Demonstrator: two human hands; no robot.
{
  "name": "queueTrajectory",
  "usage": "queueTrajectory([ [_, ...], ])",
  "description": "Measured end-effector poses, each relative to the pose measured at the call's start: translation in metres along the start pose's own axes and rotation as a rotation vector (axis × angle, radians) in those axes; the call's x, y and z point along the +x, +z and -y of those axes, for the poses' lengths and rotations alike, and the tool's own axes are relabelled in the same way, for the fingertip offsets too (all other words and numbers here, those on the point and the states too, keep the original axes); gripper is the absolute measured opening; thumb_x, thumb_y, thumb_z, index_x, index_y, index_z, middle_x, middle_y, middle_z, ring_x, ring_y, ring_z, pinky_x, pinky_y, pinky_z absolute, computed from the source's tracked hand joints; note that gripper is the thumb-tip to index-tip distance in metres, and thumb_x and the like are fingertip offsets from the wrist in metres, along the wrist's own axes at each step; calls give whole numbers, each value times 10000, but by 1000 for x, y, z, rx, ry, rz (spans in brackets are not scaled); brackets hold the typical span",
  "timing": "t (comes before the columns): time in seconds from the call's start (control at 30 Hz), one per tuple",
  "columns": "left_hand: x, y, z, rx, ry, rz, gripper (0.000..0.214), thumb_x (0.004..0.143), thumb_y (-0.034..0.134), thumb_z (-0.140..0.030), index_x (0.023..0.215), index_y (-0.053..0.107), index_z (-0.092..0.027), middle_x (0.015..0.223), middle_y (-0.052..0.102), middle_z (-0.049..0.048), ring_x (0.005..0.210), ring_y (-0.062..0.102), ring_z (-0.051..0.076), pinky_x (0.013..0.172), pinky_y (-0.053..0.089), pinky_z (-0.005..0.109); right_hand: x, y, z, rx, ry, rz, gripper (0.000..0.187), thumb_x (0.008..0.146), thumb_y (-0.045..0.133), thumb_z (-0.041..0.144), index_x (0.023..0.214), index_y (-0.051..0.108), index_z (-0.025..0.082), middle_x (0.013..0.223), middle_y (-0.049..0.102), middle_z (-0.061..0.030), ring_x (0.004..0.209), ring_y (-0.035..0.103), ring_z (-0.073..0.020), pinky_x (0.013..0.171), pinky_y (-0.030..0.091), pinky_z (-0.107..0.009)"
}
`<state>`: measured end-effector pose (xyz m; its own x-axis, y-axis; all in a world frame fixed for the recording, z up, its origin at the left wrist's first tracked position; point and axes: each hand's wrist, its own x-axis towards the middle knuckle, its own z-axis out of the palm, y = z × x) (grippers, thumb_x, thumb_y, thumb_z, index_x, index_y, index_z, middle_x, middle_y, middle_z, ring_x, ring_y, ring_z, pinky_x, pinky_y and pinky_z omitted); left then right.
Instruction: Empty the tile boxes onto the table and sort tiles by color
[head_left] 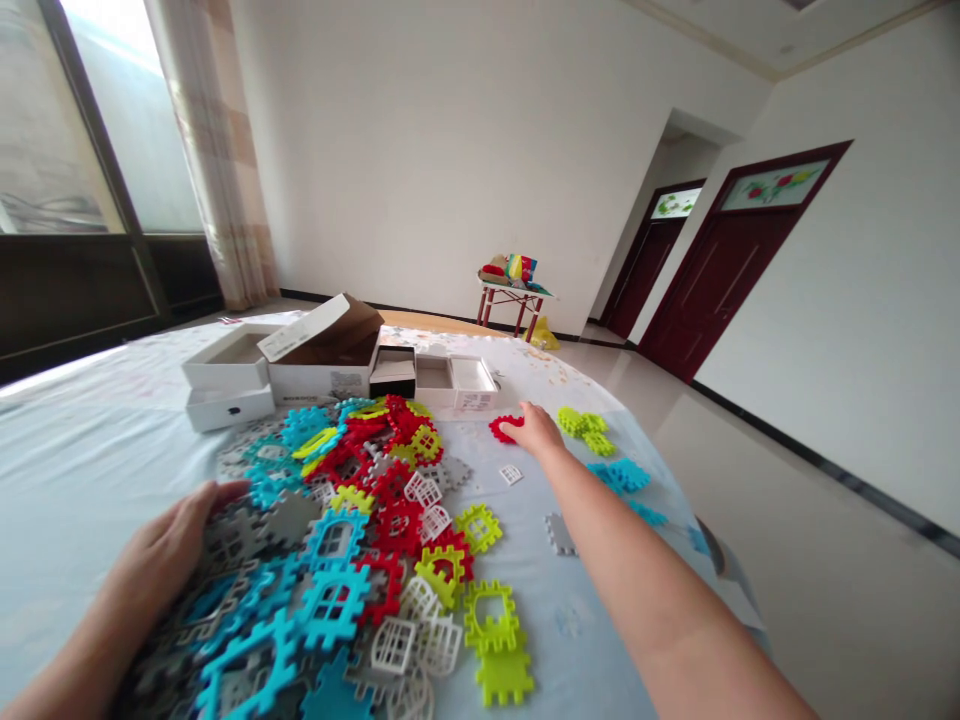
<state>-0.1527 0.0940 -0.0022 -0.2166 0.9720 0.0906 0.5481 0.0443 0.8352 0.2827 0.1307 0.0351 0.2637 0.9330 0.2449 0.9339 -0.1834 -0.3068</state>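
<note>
A big heap of plastic building tiles (pixel 334 540) in blue, red, grey and lime green lies on the table, with toothed edges. White window frames (pixel 391 645) are mixed in. Against the heap's left side rests my left hand (pixel 176 540), fingers stretched out by the grey tiles and holding nothing I can see. My right hand (pixel 538 432) reaches past the heap and has its fingers on a red tile (pixel 506 429), low over the cloth. Beyond that hand are lime green tiles (pixel 585 428), then blue tiles (pixel 621 475). A grey tile (pixel 559 534) lies beside my forearm.
Open white boxes (pixel 229 360) and a larger box with a raised lid (pixel 319 380) stand behind the heap. Smaller boxes (pixel 435 375) adjoin them. The table's curved edge (pixel 660 455) runs along the right. A small side table (pixel 517 290) stands by the wall.
</note>
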Motion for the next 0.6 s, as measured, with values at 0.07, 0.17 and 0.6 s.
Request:
queueTrajectory([
  [0.07, 0, 1, 2, -13, 8, 2, 552, 730, 331, -529, 942, 670, -148, 1060, 668, 81, 1020, 586, 262, 1015, 350, 404, -5, 2, 1, -44, -34, 20, 417, 751, 577, 421, 1080, 558, 167, 1090, 593, -121, 1027, 549, -223, 826, 406, -297],
  [0.17, 2, 2, 8, -23, -11, 31, 585, 759, 315, -527, 1015, 650, -120, 1091, 652, 97, 1028, 578, 253, 1022, 339, 391, -15, 4, -1, -89, -79, 76, 290, 759, 569, 391, 974, 603, 199, 1007, 627, -80, 955, 574, -198, 786, 407, -279],
  [0.6, 1, 1, 4, 12, -34, 25, 562, 793, 305, -499, 1041, 649, -129, 1054, 666, 81, 1012, 584, 248, 996, 366, 390, -28, 7, 9, -20, -194, 139, 189, 768, 544, 226, 920, 629, 153, 970, 646, -93, 954, 570, -193, 827, 402, -286],
])
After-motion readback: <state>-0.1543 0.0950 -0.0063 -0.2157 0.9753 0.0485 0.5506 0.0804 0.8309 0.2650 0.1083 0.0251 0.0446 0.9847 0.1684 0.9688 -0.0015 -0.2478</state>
